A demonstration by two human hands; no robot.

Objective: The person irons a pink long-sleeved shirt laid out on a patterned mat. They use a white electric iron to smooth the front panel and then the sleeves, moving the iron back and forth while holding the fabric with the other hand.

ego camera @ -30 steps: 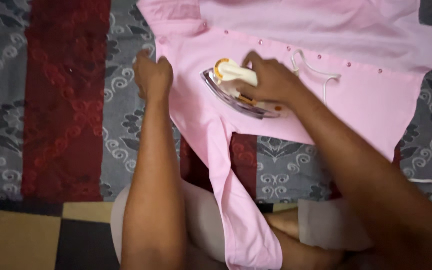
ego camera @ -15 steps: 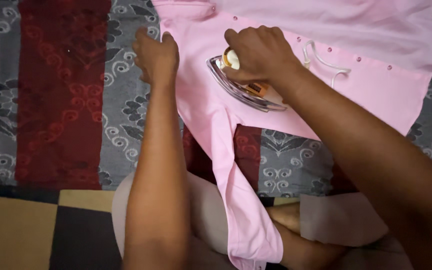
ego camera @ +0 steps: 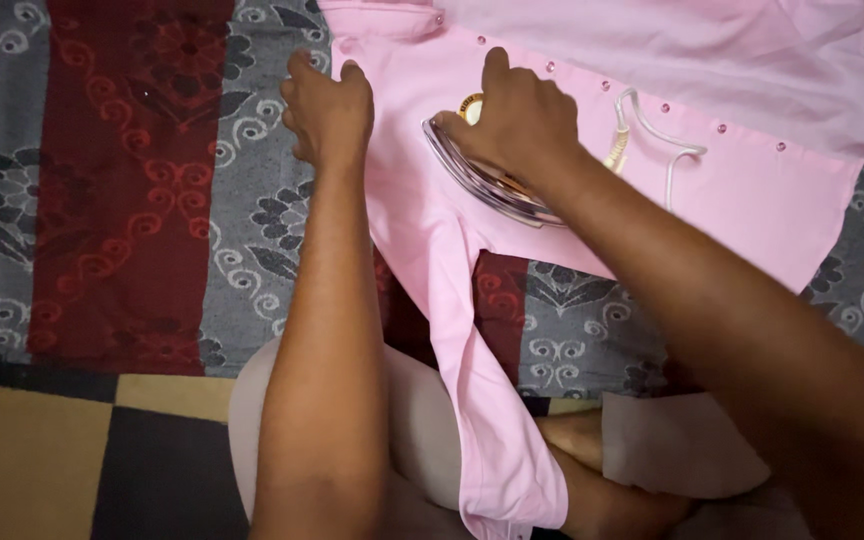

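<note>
Two hands: right hand (ego camera: 522,120) grips iron (ego camera: 487,180); left hand (ego camera: 330,110) fingers flat pinning shirt (ego camera: 742,190) edge.

left hand (ego camera: 329,110) flat, palm down, right hand (ego camera: 517,120) curled in a grip

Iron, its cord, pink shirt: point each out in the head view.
iron (ego camera: 487,190): head view, on the shiny soleplate edge below the right hand.
cord (ego camera: 670,150): head view, on the white loop lying on the shirt.
pink shirt (ego camera: 752,200): head view, on the flat front panel below the buttons.
</note>
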